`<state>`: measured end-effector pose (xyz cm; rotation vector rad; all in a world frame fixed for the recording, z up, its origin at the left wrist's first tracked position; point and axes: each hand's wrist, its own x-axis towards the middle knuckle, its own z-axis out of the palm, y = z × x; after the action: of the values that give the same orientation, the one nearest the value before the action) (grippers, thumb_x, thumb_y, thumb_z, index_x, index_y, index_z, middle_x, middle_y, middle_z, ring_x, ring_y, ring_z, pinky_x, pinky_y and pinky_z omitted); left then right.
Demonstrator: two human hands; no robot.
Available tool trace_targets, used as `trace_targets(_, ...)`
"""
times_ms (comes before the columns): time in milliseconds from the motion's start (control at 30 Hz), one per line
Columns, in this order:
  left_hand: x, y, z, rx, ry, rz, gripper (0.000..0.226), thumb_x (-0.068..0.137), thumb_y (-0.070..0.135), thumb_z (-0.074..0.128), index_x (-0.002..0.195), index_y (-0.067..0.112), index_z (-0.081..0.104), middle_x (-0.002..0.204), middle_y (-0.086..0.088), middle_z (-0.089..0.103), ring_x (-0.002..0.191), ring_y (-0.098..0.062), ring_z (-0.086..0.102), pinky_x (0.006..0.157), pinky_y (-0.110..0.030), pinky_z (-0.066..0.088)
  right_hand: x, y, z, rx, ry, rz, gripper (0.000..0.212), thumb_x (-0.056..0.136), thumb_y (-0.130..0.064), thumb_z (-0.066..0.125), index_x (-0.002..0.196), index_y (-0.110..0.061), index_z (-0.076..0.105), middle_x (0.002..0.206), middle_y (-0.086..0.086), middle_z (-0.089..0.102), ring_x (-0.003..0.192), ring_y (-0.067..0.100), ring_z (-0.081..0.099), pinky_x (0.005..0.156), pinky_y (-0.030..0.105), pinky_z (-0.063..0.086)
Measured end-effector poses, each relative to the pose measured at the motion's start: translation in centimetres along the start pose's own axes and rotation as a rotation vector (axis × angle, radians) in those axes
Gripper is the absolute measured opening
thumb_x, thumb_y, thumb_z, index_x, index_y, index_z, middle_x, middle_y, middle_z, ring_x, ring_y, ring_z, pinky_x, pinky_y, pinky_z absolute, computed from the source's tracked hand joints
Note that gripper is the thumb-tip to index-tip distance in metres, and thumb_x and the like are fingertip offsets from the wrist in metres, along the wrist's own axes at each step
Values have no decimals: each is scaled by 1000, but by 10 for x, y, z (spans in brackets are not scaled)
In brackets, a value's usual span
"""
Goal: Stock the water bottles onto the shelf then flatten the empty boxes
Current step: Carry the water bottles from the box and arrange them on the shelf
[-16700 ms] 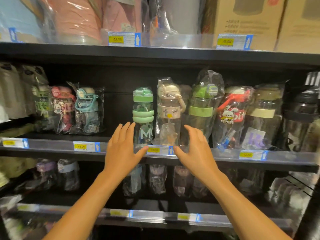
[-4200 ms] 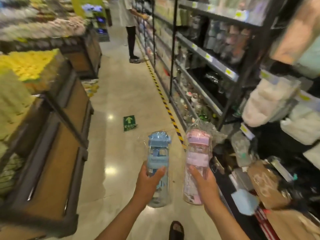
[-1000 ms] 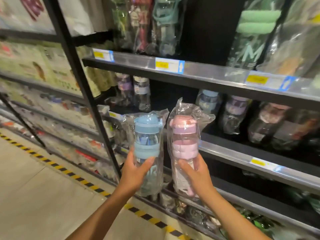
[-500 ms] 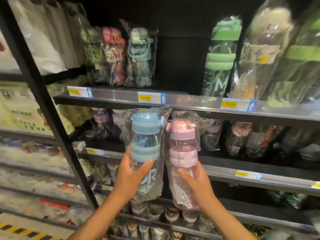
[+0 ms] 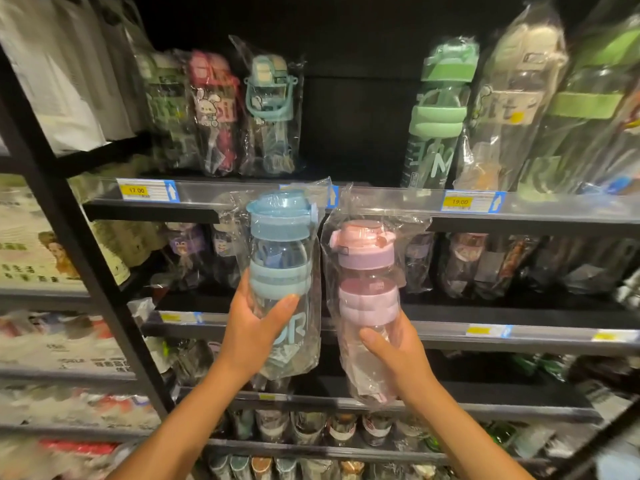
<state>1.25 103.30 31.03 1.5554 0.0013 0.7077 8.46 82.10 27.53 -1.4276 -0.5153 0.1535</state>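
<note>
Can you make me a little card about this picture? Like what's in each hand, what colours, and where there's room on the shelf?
left hand: grips the blue bottle, wrapped in a clear bag
right hand: grips the pink bottle, bagged too
bottles: upright, side by side, held in front of the shelves, not yet on one
upper shelf: bagged bottles on both sides of a dark gap
gap lies between: teal-handled bottle and green bottle
price tags: 17.00 and 19.00
</note>
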Motion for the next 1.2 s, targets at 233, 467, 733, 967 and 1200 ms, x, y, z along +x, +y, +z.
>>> trace_targets(233,18,7,-4,-16,-41,37,67,72,46,75,134,31,52,121,20,71,117,-5,66,93,-17,52,13,-17,13,-1,37,-63,70,71,-40,77,134,-17,56,126,-2,73,118,19,68,91,27,55)
trace_targets(467,48,26,-9,-42,-74,103,65,73,44,75,132,29,53,120,18,72,114,-5,67,91,-17,52,40,-47,15,41,72,-193,77,73,-36,78,142,-18,49,135,7,67,127,29,62,105,45,52)
trace_targets(733,94,60,-21,-62,-45,175,65,67,50,73,127,39,50,113,34,69,111,7,65,87,-10,50,106,-154,12,79,143,-421,90,64,-26,88,141,-12,45,123,3,70,120,25,66,104,45,53)
trace_targets(967,113,51,-34,-113,5,180,72,68,49,78,134,35,54,124,11,71,118,-9,67,89,-19,55,158,-215,17,-227,248,-580,85,70,-25,96,137,-30,44,133,1,62,117,9,65,98,31,57)
trace_targets(1200,116,40,-44,-115,16,180,77,69,47,80,138,28,53,128,4,71,121,-14,67,97,-29,56,183,-180,8,-397,294,-525,80,71,-25,96,132,-14,45,121,-3,61,108,4,65,84,23,57)
